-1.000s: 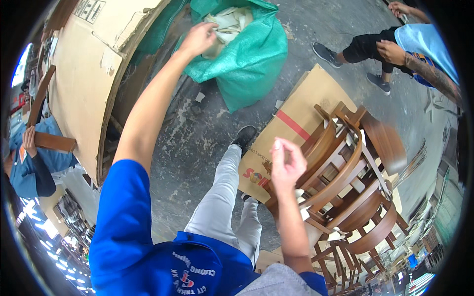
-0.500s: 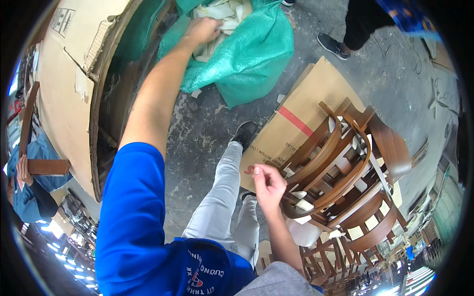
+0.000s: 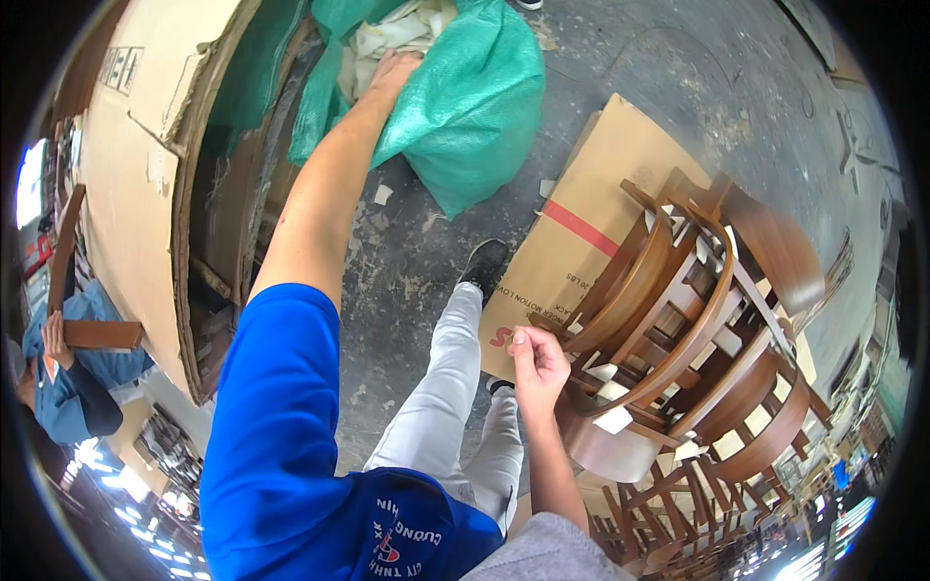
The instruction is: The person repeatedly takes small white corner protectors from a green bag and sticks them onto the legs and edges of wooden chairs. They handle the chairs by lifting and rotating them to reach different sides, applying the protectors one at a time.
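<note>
Gaping at upper left, 1 green sack [image 3: 484, 107] admits the left hand [image 3: 394, 73] to pale scraps [image 3: 387, 39], grip untellable; lower centre, the right hand [image 3: 541, 375] presses together.

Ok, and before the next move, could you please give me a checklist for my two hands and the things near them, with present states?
1. Mouth of the shiny green plastic bag open: ok.
2. Left hand at the pale, flat pieces inside: ok.
3. Left hand gripping a piece: cannot tell, fingertips unclear.
4. Right hand holding nothing: cannot tell, thumb and fingers curled together.
5. Room around right hand: not ok, stacked brown wooden chairs close beside it in this view.
</note>
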